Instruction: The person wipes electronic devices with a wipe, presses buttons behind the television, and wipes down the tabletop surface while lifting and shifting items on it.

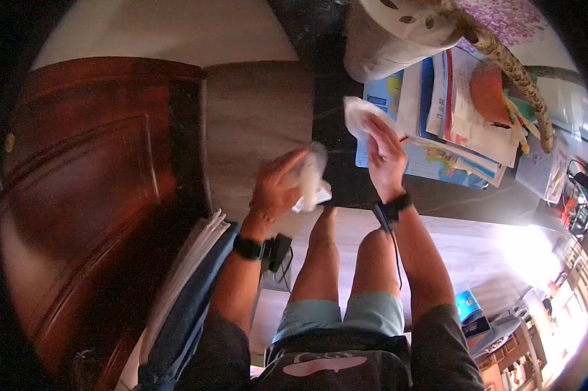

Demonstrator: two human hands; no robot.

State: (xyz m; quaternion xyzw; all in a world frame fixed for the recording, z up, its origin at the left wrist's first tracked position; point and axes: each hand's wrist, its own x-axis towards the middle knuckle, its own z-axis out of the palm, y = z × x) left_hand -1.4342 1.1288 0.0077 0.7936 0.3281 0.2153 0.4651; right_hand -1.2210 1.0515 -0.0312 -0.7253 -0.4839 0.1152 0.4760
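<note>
My left hand (276, 186) is closed round a clear and white object (311, 179), blurred by motion, that looks like a small bottle or plastic packet. Between the bent fingers of my right hand (386, 153) is a thin white cloth or tissue (366, 116), held over the dark tabletop (336, 173). The two hands are apart. Beyond my right hand lies a pile of papers (460, 98) on a blue printed sheet (431, 166).
A large white pot (398, 39) stands at the top beside a rough branch (509, 58). An orange object (489, 94) rests on the papers. At the left is a dark red wooden door (92, 156); folded cloths (190, 293) hang near my left forearm.
</note>
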